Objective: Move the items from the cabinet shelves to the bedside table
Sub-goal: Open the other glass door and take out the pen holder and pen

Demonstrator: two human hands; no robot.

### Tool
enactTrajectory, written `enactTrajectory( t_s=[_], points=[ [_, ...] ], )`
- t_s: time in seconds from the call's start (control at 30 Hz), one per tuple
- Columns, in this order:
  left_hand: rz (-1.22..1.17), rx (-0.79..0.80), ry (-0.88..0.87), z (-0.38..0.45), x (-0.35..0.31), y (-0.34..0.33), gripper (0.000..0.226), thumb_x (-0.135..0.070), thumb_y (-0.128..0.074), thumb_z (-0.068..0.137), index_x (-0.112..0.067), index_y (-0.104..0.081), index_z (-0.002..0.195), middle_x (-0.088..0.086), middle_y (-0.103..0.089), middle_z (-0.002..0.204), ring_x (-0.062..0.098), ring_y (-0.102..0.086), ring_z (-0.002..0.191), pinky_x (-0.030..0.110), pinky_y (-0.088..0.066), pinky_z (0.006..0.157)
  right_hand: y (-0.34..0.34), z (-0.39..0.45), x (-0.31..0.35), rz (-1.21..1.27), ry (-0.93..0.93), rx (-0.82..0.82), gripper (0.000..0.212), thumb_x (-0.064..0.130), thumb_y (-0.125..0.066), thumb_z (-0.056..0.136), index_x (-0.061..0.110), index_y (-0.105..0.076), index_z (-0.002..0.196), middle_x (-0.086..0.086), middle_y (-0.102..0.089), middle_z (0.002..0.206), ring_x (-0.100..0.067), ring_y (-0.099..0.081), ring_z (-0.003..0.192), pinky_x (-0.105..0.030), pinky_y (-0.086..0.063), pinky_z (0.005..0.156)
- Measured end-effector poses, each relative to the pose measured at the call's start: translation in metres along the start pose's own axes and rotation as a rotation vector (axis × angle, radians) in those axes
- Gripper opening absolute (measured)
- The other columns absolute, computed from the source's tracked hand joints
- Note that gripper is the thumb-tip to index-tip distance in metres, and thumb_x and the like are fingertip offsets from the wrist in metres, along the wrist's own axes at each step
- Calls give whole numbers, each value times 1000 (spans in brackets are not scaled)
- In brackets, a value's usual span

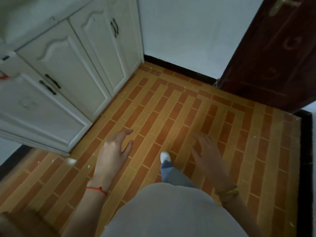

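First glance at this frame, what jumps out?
Two empty hands, left hand and right hand, spread low in the middle over the orange brick-pattern floor. The white cabinet fills the upper left, its lower doors closed. A dark red door stands ajar at the upper right.

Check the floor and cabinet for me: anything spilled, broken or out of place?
Nothing serious. Small white flecks dot the tiled floor near the cabinet base. The cabinet doors look closed, the dark door stands ajar. Left hand and right hand are empty.
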State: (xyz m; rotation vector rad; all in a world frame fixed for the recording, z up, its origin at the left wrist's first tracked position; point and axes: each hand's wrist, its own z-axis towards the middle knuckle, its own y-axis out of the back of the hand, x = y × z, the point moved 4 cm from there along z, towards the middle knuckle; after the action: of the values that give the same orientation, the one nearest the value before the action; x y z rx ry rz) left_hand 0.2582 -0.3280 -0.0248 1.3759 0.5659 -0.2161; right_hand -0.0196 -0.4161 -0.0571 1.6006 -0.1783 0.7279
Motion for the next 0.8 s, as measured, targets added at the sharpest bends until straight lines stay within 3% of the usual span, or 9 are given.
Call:
enactTrajectory(
  t_s=[0.27,0.4,0.5,0.63,0.8],
  points=[
    [40,-108,73,147,-3,12,33,-21,-64,93,-17,-61,125,3,-67,120,21,-65,110,35,-54,90,27,187,4,37,118,58,40,30,-50,98,21,-47,137,1,-50,133,-12,-35,126,-26,-33,100],
    [55,-163,112,197,0,19,33,-22,-64,93,-19,-61,125,1,-68,119,17,-65,108,26,-51,89,32,263,9,35,149,111,44,32,-49,98,25,-43,141,4,-46,138,-13,-32,132,-34,-38,108],
    [57,-193,176,228,9,21,32,-25,-65,93,-22,-60,125,-2,-68,117,15,-64,106,24,-50,87,28,308,13,23,190,130,42,32,-50,98,24,-45,139,3,-48,137,-11,-34,131,-27,-34,103],
    [47,-229,233,273,30,19,31,-24,-64,93,-21,-62,124,0,-68,116,17,-64,106,31,-53,90,15,363,15,14,219,146,41,32,-51,97,23,-48,137,3,-52,135,-1,-31,124,-24,-29,100],
    [38,-262,262,345,62,14,30,-22,-64,93,-20,-63,123,-1,-68,116,17,-65,105,31,-54,88,-7,442,21,25,217,148,41,30,-53,97,19,-50,137,0,-53,135,-13,-40,128,-26,-35,100]
  ],
)
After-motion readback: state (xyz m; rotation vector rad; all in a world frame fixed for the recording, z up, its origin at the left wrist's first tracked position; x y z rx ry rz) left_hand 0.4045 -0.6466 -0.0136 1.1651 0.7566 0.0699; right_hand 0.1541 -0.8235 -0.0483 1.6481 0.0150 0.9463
